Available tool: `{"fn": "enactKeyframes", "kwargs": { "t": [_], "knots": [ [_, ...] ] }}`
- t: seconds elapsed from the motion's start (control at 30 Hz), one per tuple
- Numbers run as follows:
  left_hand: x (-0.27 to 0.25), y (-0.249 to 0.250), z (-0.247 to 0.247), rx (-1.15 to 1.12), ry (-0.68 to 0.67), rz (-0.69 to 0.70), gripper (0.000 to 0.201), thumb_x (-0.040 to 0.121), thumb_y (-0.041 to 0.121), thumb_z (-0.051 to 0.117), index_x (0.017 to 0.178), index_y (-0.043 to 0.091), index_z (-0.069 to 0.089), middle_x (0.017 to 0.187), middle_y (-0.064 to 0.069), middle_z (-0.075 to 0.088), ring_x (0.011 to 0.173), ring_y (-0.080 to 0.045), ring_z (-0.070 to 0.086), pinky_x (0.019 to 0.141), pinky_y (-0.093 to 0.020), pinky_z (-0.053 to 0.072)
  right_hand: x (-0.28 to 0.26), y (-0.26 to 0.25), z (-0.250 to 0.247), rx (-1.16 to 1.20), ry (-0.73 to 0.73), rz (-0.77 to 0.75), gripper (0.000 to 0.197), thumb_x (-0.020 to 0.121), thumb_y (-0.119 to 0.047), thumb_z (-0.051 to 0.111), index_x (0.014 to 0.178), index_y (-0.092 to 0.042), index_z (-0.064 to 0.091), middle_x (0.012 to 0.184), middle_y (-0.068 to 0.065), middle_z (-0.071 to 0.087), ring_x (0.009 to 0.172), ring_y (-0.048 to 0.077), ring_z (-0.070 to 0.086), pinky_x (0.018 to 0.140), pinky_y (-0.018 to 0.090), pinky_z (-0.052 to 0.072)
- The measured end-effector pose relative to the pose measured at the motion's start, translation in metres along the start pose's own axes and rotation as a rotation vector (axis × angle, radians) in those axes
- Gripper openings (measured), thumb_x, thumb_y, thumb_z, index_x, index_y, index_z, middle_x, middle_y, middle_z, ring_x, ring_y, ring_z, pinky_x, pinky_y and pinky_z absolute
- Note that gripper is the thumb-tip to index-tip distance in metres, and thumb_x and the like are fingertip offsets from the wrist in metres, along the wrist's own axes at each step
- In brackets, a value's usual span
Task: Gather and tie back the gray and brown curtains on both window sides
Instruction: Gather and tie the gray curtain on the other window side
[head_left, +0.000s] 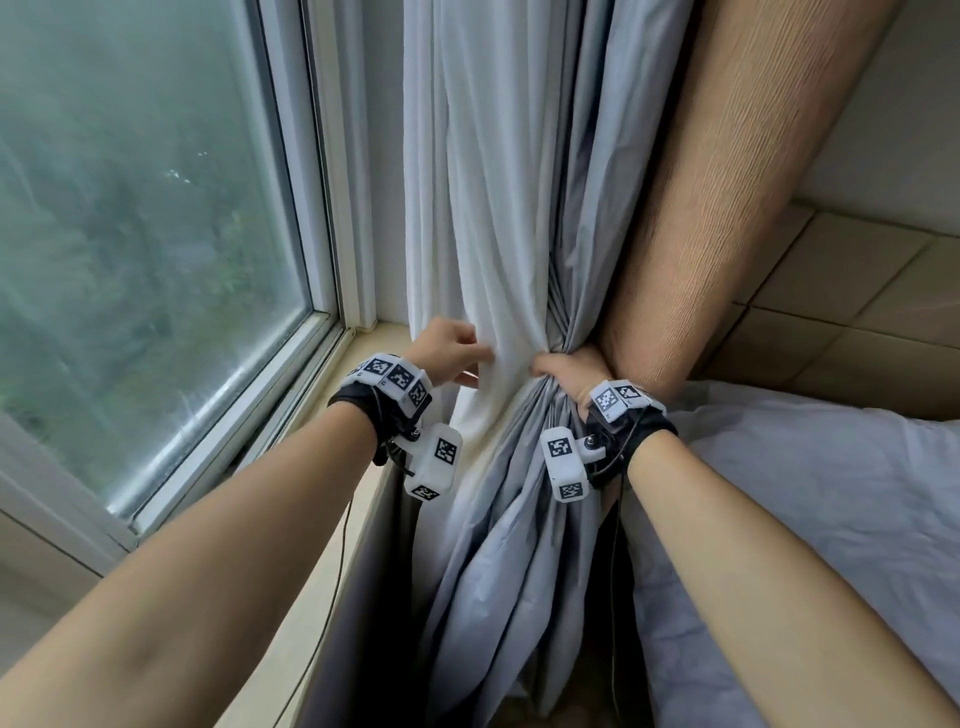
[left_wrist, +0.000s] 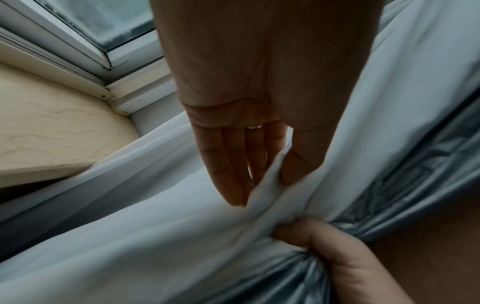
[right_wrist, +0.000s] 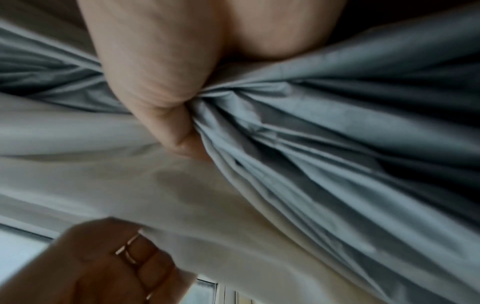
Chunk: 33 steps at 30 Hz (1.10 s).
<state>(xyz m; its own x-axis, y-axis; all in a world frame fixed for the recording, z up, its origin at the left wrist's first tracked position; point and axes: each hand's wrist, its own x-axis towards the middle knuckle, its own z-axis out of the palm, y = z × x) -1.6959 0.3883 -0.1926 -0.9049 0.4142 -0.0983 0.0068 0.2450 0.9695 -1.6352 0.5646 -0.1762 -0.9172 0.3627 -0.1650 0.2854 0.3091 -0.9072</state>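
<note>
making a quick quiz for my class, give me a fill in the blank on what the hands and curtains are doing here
1. The right hand grips the bunched ____ curtain.
2. The left hand pinches a fold of the ____ sheer curtain.
3. The brown curtain hangs to the ____ of the gray one.

Missing words: gray; white; right

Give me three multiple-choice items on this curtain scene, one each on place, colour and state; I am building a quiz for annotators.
1. Where is the window?
A. left of the curtains
B. right of them
C. behind the person

2. What colour is the ribbed curtain on the right?
A. green
B. brown
C. black

3. What is the right hand doing?
A. hanging open
B. gripping the bunched shiny gray curtain
C. resting on the sill

Key: A, the glass lies left of the fabric; B, it is tan-brown; B, its fingers curl round the gathered folds.
</note>
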Motion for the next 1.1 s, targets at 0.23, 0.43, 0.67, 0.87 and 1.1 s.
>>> {"fn": "enactKeyframes", "kwargs": {
  "t": [0.23,0.43,0.67,0.87,1.1],
  "knots": [
    [-0.017,0.019,0.005,-0.020,-0.148,0.001,0.021,0.093,0.000,0.054,0.100,-0.016,0.065,0.095,-0.023,0.070,0.087,-0.025,0.070,0.086,-0.033,0.059,0.001,0.008,0.015,-0.006,-0.144,-0.100,0.031,0.058,-0.017,0.081,0.087,-0.011,0.072,0.091,0.002,0.075,0.091,0.017,0.070,0.092,0.035,0.055],
    [-0.024,0.032,0.007,0.032,-0.226,-0.057,0.022,0.093,-0.001,0.047,0.093,-0.004,0.069,0.103,-0.019,0.069,0.100,-0.024,0.066,0.097,-0.039,0.053,-0.007,0.009,0.003,0.023,-0.258,-0.078,0.046,0.064,-0.013,0.089,0.106,-0.007,0.073,0.102,0.004,0.076,0.098,0.016,0.072,0.091,0.030,0.054],
    [-0.009,0.017,0.007,0.134,0.104,-0.045,0.029,0.090,0.007,0.058,0.119,0.010,0.061,0.123,-0.012,0.064,0.107,-0.025,0.064,0.091,-0.041,0.056,-0.008,0.008,0.001,-0.001,-0.169,0.049,0.024,0.059,-0.006,0.078,0.082,-0.006,0.072,0.100,0.016,0.073,0.099,0.036,0.069,0.092,0.047,0.056],
    [0.009,0.005,0.008,0.256,0.007,-0.019,0.057,0.085,0.023,0.073,0.136,0.016,0.050,0.129,-0.002,0.058,0.124,-0.025,0.052,0.092,-0.034,0.044,-0.008,0.008,-0.010,0.022,-0.301,0.105,0.061,0.045,-0.015,0.072,0.102,0.006,0.068,0.093,0.016,0.065,0.095,0.034,0.063,0.095,0.054,0.050],
    [0.010,0.005,0.011,0.104,0.038,0.012,0.028,0.093,0.021,0.064,0.104,-0.004,0.066,0.093,-0.012,0.066,0.084,-0.019,0.064,0.081,-0.032,0.056,0.014,0.018,-0.018,0.040,-0.228,0.090,0.067,0.034,-0.023,0.076,0.094,0.006,0.072,0.089,0.016,0.068,0.094,0.037,0.066,0.094,0.060,0.051]
  ]
}}
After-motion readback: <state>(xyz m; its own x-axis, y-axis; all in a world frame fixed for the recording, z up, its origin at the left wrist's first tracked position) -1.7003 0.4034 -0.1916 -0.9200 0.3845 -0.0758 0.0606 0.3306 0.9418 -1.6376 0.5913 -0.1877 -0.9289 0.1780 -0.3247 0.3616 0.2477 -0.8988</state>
